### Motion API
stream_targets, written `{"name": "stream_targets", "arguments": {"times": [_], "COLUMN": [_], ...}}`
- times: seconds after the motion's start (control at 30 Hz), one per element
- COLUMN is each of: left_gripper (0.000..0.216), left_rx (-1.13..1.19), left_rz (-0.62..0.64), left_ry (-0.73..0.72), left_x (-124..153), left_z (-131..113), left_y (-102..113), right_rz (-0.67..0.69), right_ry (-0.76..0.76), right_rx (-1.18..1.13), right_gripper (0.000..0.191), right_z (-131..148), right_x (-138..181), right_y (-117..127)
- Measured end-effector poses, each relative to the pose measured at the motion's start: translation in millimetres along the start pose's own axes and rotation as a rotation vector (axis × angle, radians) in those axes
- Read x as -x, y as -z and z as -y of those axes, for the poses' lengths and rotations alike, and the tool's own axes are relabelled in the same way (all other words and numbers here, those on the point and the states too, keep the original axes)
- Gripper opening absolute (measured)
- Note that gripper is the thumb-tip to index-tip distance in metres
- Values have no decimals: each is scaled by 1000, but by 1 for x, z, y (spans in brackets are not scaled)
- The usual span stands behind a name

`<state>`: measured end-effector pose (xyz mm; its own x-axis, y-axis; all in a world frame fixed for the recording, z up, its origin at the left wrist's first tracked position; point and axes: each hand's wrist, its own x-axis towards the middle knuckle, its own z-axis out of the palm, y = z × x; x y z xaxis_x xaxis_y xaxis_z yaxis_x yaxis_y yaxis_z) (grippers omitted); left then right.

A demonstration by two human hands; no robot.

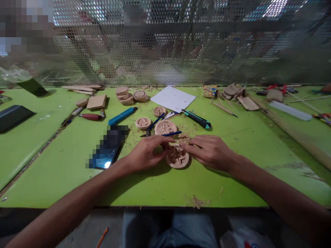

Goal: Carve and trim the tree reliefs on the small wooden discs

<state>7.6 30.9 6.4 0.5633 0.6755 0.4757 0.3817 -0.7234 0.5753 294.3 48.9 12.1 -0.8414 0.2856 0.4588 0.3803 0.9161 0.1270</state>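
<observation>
Here, our half-curled left hand (147, 151) and right hand (210, 148) partly hide the carved disc (178, 160); we cannot tell their grip.

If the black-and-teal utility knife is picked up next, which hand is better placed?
Probably the right: the utility knife lies just beyond the right hand, while the left hand is farther off, at the left side of the carved wooden disc.

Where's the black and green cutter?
In the head view, the cutter lies right of centre on the table, between the white paper and the right hand.
</observation>
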Motion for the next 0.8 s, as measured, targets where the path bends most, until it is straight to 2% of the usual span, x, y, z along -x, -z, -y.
{"name": "stream_targets", "arguments": {"times": [0.27,0.63,0.7,0.8], "left_gripper": [47,51,61,96], "left_rx": [0,-67,-97,-147], "left_rz": [1,7,50,157], "left_ry": [-11,106,120,127], "left_x": [2,-2,-1,-1], "left_z": [1,-1,-3,-6], "left_y": [-3,6,10,12], "right_rz": [-12,-81,-87,-84], "right_ry": [3,-42,-74,-107], "right_rx": [-40,-91,-93,-111], "right_gripper": [24,31,32,31], "right_z": [1,-17,-23,-30], "right_x": [-2,6,9,10], "right_y": [-2,0,1,2]}}
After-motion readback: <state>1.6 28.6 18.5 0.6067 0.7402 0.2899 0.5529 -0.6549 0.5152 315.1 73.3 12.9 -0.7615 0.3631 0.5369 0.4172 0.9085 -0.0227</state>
